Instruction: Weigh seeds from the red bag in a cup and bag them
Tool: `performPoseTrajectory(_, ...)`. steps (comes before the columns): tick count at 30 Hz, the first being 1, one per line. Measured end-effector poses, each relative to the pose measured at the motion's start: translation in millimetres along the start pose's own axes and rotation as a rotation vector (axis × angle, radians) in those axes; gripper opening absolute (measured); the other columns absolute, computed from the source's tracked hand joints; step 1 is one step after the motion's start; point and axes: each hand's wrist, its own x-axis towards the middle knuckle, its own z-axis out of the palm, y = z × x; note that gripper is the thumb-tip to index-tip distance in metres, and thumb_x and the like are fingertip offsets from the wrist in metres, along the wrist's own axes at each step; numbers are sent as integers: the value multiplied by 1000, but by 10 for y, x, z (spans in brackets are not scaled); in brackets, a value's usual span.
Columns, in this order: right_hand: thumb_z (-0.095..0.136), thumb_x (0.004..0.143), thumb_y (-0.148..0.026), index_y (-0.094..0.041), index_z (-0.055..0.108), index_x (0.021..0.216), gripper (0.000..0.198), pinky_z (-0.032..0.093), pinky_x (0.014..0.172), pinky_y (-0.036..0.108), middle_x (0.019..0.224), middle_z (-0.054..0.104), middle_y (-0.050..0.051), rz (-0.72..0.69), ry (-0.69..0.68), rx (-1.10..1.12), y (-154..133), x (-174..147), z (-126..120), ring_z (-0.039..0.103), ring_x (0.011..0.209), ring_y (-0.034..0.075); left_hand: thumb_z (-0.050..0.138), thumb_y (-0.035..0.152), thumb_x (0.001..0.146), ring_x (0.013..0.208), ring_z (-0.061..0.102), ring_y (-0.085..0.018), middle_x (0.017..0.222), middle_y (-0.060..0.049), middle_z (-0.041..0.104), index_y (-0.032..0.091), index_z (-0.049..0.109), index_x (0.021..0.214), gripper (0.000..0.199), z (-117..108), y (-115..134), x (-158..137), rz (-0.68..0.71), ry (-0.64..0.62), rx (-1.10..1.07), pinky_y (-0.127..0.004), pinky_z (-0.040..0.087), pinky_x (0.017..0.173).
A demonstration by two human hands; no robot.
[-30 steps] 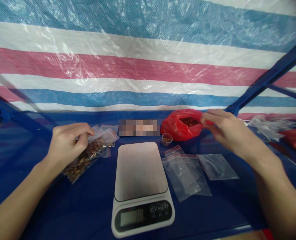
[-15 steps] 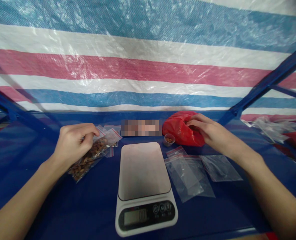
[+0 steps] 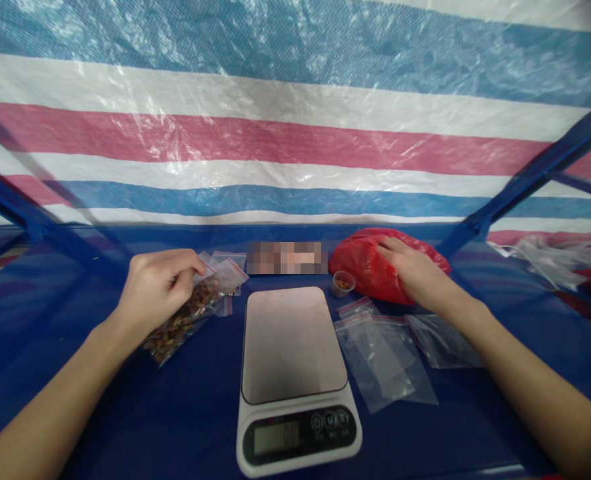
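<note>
My left hand (image 3: 162, 287) is closed, its curled fingers at the upper part of a clear zip bag of nuts (image 3: 175, 333). The nuts are brown and look like almonds; the hand covers part of the bag. On the right, my right hand (image 3: 415, 270) has its fingers bent into the folds of a red plastic bag (image 3: 358, 263), and the fingertips are partly hidden. Just left of the red bag stands a small clear cup (image 3: 342, 285) with a few brown pieces inside. Between my hands lies a white kitchen scale (image 3: 295, 347), its plate bare.
Flat zip bags (image 3: 388, 363) lie right of the scale, with another clear bag (image 3: 445, 340) partly under my right forearm. Behind the scale is a pixelated patch (image 3: 288, 258). Blue frame bars (image 3: 515, 190) slant at both sides, and a striped sheet (image 3: 275, 140) hangs behind the blue table.
My right hand has pressed lower and deeper into the red bag, which now bulges out to the right behind it. The left hand keeps its place over the nuts; the view has shifted slightly.
</note>
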Motion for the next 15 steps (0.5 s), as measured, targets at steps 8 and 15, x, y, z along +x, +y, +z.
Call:
performPoseTrajectory(8, 49, 70, 6, -16, 76, 121, 62, 56, 114, 49, 136, 72, 18, -40, -45, -21, 131, -51, -95, 68, 134, 35, 46, 9, 83, 53, 68, -11, 65, 2, 75, 20, 72, 65, 34, 7, 17, 28, 4, -16, 17, -21, 50, 59)
performPoseTrajectory(15, 49, 87, -2, -21, 79, 121, 49, 59, 112, 52, 137, 75, 18, 13, 27, 57, 166, -70, -5, 71, 129, 37, 45, 7, 83, 54, 70, -10, 64, 2, 75, 18, 72, 65, 34, 15, 22, 27, 60, 14, 30, -18, 50, 57)
